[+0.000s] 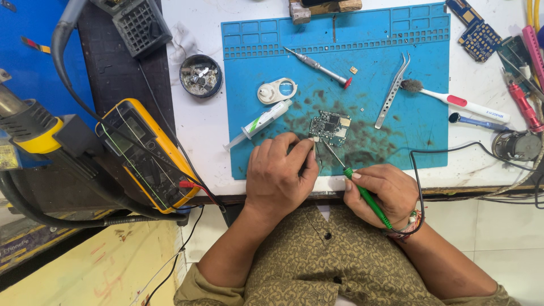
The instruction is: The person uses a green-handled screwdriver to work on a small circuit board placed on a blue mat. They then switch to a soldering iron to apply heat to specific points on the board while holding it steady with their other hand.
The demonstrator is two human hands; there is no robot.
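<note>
Olive patterned shirt nearest cam. Left hand curled, pinching thin metal tweezers, tips at near-left corner of circuit board. Right hand clenched round green-handled probe, metal tip touching board's near edge. Board lies flat on blue silicone mat, near-centre, on dark-stained patch. Left of board: syringe w/ green stripe, white loupe. Beyond: precision screwdriver. Right of board: curved tweezers, white brush. Far left, off mat: yellow multimeter, round tin of small parts. White worktop under all.
</note>
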